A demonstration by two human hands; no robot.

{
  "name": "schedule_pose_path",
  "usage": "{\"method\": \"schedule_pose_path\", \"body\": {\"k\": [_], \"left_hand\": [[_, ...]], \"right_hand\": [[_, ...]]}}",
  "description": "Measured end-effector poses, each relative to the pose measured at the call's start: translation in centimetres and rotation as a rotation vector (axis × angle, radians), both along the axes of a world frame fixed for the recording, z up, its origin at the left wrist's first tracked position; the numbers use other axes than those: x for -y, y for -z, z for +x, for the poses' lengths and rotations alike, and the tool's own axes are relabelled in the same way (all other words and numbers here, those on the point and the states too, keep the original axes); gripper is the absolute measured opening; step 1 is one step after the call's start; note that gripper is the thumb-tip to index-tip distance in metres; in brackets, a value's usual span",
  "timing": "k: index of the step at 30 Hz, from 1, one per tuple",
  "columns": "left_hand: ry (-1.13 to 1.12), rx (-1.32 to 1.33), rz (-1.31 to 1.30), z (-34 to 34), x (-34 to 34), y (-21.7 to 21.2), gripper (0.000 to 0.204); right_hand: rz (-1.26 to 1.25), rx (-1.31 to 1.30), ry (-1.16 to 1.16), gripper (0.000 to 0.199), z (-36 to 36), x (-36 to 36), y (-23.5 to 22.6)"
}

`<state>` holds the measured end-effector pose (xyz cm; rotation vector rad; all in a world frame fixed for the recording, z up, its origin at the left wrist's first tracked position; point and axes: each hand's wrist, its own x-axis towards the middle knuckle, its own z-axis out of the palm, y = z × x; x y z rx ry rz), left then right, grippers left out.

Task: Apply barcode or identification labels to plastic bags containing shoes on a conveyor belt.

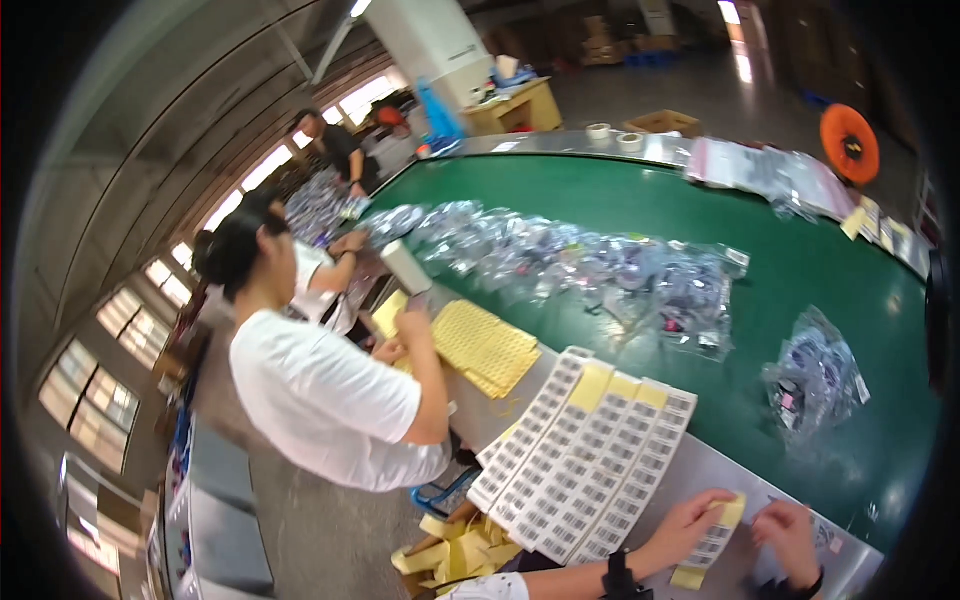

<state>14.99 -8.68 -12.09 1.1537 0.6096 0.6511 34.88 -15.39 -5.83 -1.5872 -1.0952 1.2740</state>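
Observation:
My left hand (692, 528) pinches a short strip of barcode labels (712, 548) on yellow backing paper, above the metal ledge (735, 480). Just to its right, my right hand (788, 540) is raised with curled fingers. It is somewhat blurred, and whatever its fingertips hold, if anything, cannot be made out. Left of my hands lie large white sheets of barcode labels (590, 465), some with bare yellow patches where labels are gone. A clear plastic bag with dark and purplish contents (815, 375) rests on the green belt (760, 420) beyond my hands.
Many clear bagged items (600, 265) line the belt. Yellow label sheets (485, 347) lie farther along the ledge, beside a person in a white shirt (320, 400); other people work beyond. Crumpled yellow backing paper (465, 550) fills a box below. An orange round fan (849, 143) stands far right.

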Motion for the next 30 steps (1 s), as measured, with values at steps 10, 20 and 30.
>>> {"method": "schedule_pose_path", "body": {"k": [10,20,30], "left_hand": [[-0.091,-0.076,0.268,-2.5,0.4,-6.1,0.027],[-0.062,-0.113,0.454,-3.7,0.0,-6.4,0.023],[-0.037,-0.169,0.509,-3.5,-0.1,-5.1,0.022]], "right_hand": [[0.035,-0.108,0.067,0.014,-6.3,1.0,-3.0],[0.485,0.587,0.050,0.007,-7.4,1.1,-4.5],[0.433,0.502,0.097,0.006,-7.2,1.1,-3.6]]}}
